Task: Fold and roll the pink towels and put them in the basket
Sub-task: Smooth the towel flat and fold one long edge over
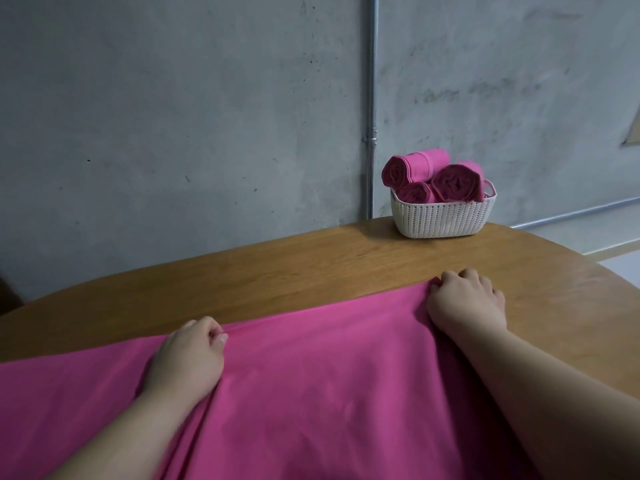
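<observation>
Concrete wall [173,116] is backing the wooden bench [277,271]. Bare wood is lying open between the white basket [443,218], which is holding three rolled towels [429,171] near the far rim, and the pink towel [311,375]. Left grip [188,355] is pinching the towel's far edge; right grip [465,301] is clutching its far right corner.

Both forearms [540,396] are bare as far as the lower edge of the view, and they look smooth and rather full. The left hand [187,355] has a short, rounded thumbnail [221,337] with a pale, slightly shiny surface. The right hand [465,299] shows soft, rounded knuckles; its nails cannot be seen.
</observation>
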`<state>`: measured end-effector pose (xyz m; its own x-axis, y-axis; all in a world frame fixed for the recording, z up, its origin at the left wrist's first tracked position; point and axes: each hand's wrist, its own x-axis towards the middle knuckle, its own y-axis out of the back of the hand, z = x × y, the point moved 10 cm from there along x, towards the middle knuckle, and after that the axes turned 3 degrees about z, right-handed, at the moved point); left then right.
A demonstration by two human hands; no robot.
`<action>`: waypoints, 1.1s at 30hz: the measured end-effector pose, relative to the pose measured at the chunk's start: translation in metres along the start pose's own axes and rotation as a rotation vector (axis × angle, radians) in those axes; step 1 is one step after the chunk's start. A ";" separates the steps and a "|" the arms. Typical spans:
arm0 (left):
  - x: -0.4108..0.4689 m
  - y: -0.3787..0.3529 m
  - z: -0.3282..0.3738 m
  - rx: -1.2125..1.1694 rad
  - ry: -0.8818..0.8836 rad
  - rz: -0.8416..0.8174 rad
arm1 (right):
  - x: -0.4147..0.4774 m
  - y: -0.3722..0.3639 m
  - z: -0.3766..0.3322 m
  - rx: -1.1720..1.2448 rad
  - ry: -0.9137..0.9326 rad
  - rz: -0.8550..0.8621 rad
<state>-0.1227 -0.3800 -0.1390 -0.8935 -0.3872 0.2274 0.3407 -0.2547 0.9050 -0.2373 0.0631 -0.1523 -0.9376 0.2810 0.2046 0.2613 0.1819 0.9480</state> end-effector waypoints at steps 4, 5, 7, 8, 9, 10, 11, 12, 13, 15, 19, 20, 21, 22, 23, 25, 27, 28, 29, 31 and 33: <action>0.023 0.018 0.020 0.103 0.032 0.046 | 0.000 0.002 0.001 0.002 0.007 0.020; 0.022 0.015 0.024 0.114 0.039 0.029 | 0.000 0.003 0.001 0.006 0.008 0.025; 0.012 -0.003 0.026 0.131 0.042 -0.032 | -0.001 0.004 0.002 0.018 0.008 0.034; 0.006 -0.011 0.026 0.143 0.028 -0.042 | -0.002 0.004 0.002 0.023 0.013 0.039; 0.003 -0.015 0.026 0.140 0.010 -0.031 | -0.002 0.004 0.001 0.030 0.021 0.043; 0.002 -0.015 0.027 0.131 -0.005 -0.009 | -0.001 0.004 0.002 0.036 0.030 0.038; 0.002 -0.014 0.028 0.116 -0.016 0.007 | 0.000 0.003 0.002 0.037 0.046 0.021; 0.003 -0.011 0.028 0.107 -0.025 0.017 | 0.002 0.002 0.002 0.035 0.072 -0.007; 0.003 -0.011 0.028 0.102 -0.033 0.019 | 0.005 0.001 0.003 0.032 0.103 -0.046; 0.003 -0.012 0.028 0.097 -0.037 0.024 | 0.010 -0.003 0.011 0.071 0.182 -0.150; 0.001 -0.010 0.029 0.105 -0.028 0.038 | 0.002 0.007 0.034 0.141 0.339 -0.282; 0.001 -0.009 0.029 0.108 -0.029 0.042 | -0.001 0.012 0.038 0.156 0.365 -0.294; 0.000 -0.009 0.030 0.112 -0.034 0.043 | -0.005 0.016 0.042 0.179 0.381 -0.313; 0.000 -0.009 0.030 0.116 -0.032 0.041 | -0.007 0.019 0.042 0.204 0.393 -0.337; 0.001 -0.009 0.030 0.121 -0.030 0.039 | -0.007 0.021 0.046 0.212 0.389 -0.352; 0.001 -0.009 0.030 0.135 -0.023 0.039 | -0.006 0.024 0.053 0.205 0.367 -0.355; 0.000 -0.009 0.031 0.141 -0.020 0.039 | 0.001 0.024 0.062 0.168 0.336 -0.309; 0.000 -0.009 0.031 0.138 -0.019 0.037 | 0.005 0.024 0.066 0.136 0.305 -0.284; 0.000 -0.010 0.031 0.137 -0.019 0.035 | 0.008 0.024 0.071 0.094 0.254 -0.269; 0.000 -0.010 0.031 0.140 -0.021 0.033 | 0.011 0.023 0.085 -0.012 0.102 -0.234; 0.000 -0.010 0.031 0.135 -0.019 0.034 | 0.011 0.035 0.095 -0.064 -0.045 -0.111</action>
<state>-0.1355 -0.3501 -0.1366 -0.8881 -0.3760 0.2645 0.3295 -0.1194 0.9366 -0.2171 0.1621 -0.1395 -0.9484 0.3049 0.0873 0.1396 0.1542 0.9781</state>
